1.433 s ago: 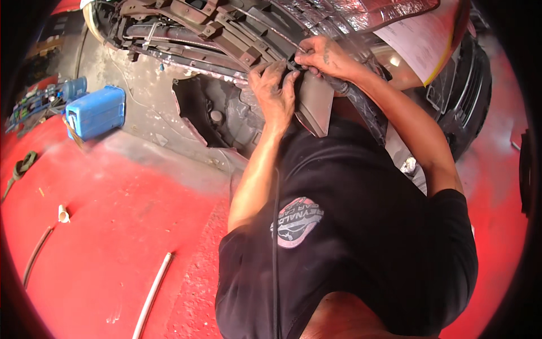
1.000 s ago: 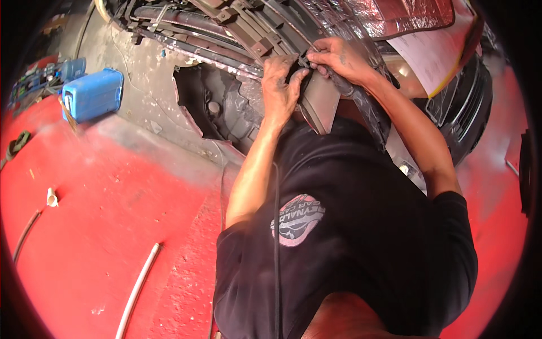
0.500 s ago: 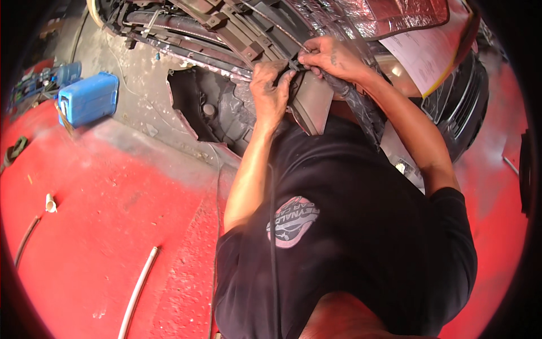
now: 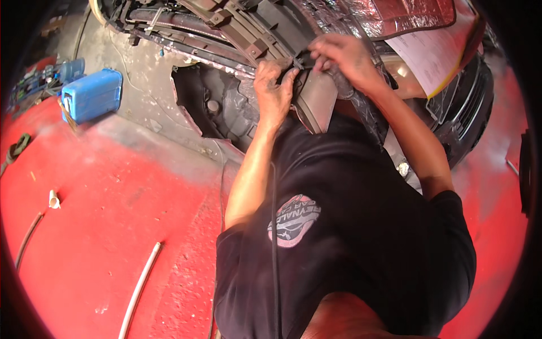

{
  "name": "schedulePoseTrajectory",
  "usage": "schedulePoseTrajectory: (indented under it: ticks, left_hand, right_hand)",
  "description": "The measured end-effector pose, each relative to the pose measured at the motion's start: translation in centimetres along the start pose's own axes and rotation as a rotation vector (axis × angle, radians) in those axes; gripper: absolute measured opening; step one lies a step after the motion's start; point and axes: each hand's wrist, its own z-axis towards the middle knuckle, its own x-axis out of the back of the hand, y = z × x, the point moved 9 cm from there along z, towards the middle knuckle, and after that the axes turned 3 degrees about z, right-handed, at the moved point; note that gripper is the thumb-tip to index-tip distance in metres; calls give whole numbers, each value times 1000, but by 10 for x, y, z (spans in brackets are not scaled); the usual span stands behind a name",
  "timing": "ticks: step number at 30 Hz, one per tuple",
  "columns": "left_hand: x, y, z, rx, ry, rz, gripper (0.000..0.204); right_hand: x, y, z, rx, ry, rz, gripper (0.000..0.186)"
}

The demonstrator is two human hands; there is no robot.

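Note:
A long grey-brown plastic car panel (image 4: 257,48) runs down from the top of the head view to my hands. My left hand (image 4: 272,93) is closed round its near end, thumb up beside a small black clip-like piece (image 4: 297,63). Just to the right of that piece is my right hand (image 4: 353,62), fingers bent and smeared by motion; whether they hold anything is not clear. Below both hands a flat grey pointed panel piece (image 4: 317,101) reaches toward my black shirt. A dark wheel-arch liner (image 4: 209,104) lies left of my left wrist.
Silvery foil insulation (image 4: 395,17) and a paper sheet (image 4: 426,56) are at upper right, above a dark grille part (image 4: 466,116). A blue jerrycan (image 4: 93,96) stands at left. A white tube (image 4: 140,288) and a brown hose (image 4: 28,240) lie on the red floor (image 4: 113,226).
My right hand has shifted slightly right and its fingers have loosened from their pinch by the black piece. My left hand keeps its grip.

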Motion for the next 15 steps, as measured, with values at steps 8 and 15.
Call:
schedulePoseTrajectory:
  ticks: [8,15]
  left_hand:
    - [2,6,1,-16,-38,21,33]
    - [-3,10,0,-26,-63,121,41]
  right_hand:
    - [33,-49,-56,25,-62,-71,34]
    - [27,-64,-64,38,28,-565,42]
